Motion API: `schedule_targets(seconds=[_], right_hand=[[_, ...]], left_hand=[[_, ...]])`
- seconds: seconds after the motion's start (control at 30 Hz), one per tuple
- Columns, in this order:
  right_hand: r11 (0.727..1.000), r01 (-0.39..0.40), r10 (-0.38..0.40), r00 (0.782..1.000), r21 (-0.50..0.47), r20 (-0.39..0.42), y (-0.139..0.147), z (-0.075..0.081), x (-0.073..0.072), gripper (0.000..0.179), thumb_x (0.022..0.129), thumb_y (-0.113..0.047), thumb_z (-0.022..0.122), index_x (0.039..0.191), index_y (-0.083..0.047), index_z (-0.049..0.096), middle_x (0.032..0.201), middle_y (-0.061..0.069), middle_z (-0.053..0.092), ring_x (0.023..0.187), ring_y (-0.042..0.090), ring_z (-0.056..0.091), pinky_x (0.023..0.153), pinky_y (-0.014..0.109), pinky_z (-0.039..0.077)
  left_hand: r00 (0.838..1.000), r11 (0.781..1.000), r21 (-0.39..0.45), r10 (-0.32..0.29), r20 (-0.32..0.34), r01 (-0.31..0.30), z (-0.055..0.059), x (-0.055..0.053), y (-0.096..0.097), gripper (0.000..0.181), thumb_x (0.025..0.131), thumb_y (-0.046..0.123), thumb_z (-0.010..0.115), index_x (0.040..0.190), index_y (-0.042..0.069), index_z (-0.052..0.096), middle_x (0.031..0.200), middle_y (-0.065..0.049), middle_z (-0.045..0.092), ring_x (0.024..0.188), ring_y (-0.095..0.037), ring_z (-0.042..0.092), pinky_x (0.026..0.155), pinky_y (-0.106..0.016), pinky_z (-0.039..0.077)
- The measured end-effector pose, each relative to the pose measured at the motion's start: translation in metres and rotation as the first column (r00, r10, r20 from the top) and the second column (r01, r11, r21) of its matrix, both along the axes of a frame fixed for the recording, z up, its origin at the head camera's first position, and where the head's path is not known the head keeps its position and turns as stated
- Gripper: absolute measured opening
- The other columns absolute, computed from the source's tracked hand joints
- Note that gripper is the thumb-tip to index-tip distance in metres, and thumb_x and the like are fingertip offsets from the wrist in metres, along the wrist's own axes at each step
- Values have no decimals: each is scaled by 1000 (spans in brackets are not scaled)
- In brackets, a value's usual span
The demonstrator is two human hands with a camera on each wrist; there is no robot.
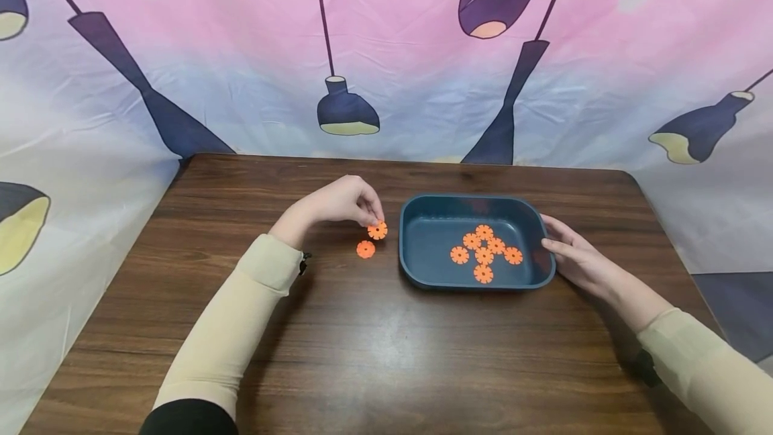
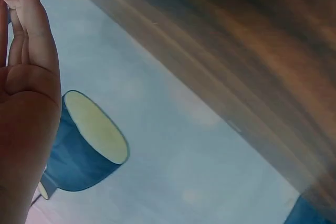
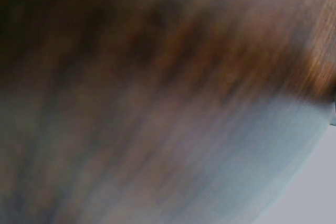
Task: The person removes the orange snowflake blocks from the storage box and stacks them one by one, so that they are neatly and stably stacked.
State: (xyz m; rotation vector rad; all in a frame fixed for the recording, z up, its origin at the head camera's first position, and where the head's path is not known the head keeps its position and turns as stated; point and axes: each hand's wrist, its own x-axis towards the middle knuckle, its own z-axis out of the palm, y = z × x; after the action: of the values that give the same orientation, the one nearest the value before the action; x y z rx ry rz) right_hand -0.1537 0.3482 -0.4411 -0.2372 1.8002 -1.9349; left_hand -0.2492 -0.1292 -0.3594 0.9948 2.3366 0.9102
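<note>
Between thumb and fingertips, my left hand pinches an orange notched plastic disc, left of a dark blue rectangular tray. A second orange disc lies on the table just below that hand. Inside the tray, several matching discs are spread toward its middle and right, some overlapping. My right hand holds the tray by its right end, thumb at the rim and fingers along the outer wall. In the left wrist view, my left hand shows at the left edge; the right wrist view is blurred.
The tray and loose disc stand on a dark brown wooden table. Behind its far edge hangs a pastel cloth printed with dark lamps.
</note>
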Motion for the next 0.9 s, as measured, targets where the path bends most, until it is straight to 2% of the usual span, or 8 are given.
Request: schedule_targets(seconds=[0.13, 0.33, 0.47, 0.7, 0.9], right_hand=[[1000, -3, 3, 1000, -1, -6, 0, 0, 0, 44, 114, -13, 43, 153, -33, 40, 145, -16, 50, 127, -4, 59, 101, 17, 50], [1000, 3, -3, 1000, 6, -8, 0, -1, 0, 44, 114, -13, 43, 152, -35, 41, 145, -18, 49, 128, -5, 58, 101, 17, 49], [1000, 0, 0, 1000, -1, -13, 0, -2, 0, 44, 114, -12, 43, 153, -33, 40, 146, -17, 49, 128, -5, 58, 101, 17, 49], [1000, 6, -6, 1000, 12, -11, 1, -2, 0, 44, 114, -13, 43, 153, -35, 39, 147, -18, 47, 128, -6, 57, 101, 16, 49], [999, 12, -12, 1000, 32, -10, 1, -2, -1, 44, 114, -14, 44, 154, -34, 39, 147, -17, 46, 128, -6, 57, 101, 16, 48]], left_hand=[[999, 1000, -3, 20, 28, -20, -9, 1, -8, 10, 92, -3, 76, 98, 1, 83, 87, -11, 81, 73, -8, 73, 73, -28, 62], [992, 999, 3, 51, 116, -52, -21, 4, -16, 9, 92, -6, 76, 98, -5, 82, 84, -14, 81, 70, -8, 71, 71, -29, 64], [988, 998, 0, 63, 142, -63, -27, 5, -19, 9, 92, -7, 75, 98, -6, 82, 85, -16, 81, 70, -6, 71, 72, -29, 65], [980, 997, 2, 77, 183, -79, -31, 7, -20, 9, 92, -9, 74, 98, -8, 81, 90, -20, 81, 73, -6, 73, 74, -33, 67], [981, 997, -3, 79, 180, -80, -35, 6, -20, 10, 93, -9, 74, 99, -8, 81, 91, -20, 81, 73, -6, 73, 74, -32, 67]])
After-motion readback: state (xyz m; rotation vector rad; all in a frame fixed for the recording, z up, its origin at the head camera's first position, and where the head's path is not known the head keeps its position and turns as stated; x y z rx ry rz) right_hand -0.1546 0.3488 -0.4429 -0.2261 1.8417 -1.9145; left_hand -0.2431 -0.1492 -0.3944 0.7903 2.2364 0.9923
